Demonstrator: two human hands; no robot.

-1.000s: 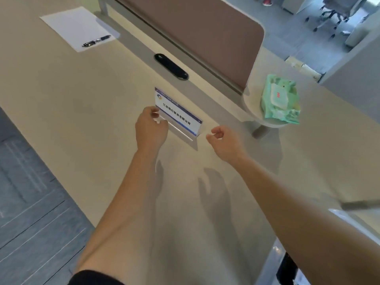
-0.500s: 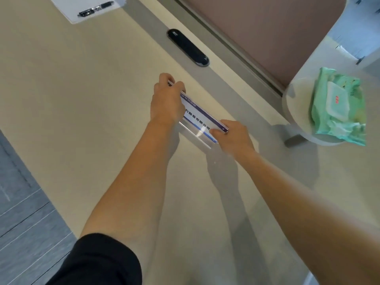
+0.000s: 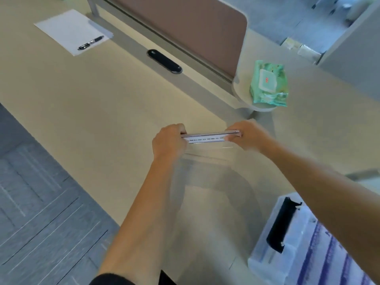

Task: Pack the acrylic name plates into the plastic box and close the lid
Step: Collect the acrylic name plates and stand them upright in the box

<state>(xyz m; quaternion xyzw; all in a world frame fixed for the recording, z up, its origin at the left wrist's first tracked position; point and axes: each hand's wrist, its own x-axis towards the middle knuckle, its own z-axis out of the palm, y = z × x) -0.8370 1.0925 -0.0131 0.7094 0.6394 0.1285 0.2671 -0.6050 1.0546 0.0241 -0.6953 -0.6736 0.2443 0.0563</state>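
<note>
Name plate: clear acrylic name plate [image 3: 209, 137], seen nearly edge-on. A thin pinkish top edge, a white strip with one row of dark print below it, and a see-through foot blurring downward.
Where it is: up off the desk [image 3: 82, 89], level between the two hands, up and left of the plastic box [image 3: 265, 264], well apart from it.
Left hand: the left hand [image 3: 168, 140] grips the plate's left end, fingers curled over the top edge.
Right hand: the right hand [image 3: 249, 134] pinches the plate's right end, with the forearm crossing above the box.
Box: translucent, at the lower right corner and cut off by the picture edge. There is a black latch [image 3: 282, 225] on its near wall. Purple stripes show inside, too blurred to read.
Open room: bare desk top lies between plate and box. The desk's front edge runs left of the box, with grey floor [image 3: 30, 202] beyond it.
Farther off: a green pack of wipes [image 3: 268, 83] lies well beyond the box. Far up-left of the box are a black oval port [image 3: 164, 61], a sheet of paper [image 3: 70, 30] with a pen [image 3: 90, 43] on it, and a brown divider [image 3: 185, 23].
Change: half a second ago the plate sat low on the desk close to the oval port; now it's raised and drawn well away from that port. A second back only the left hand touched it.
</note>
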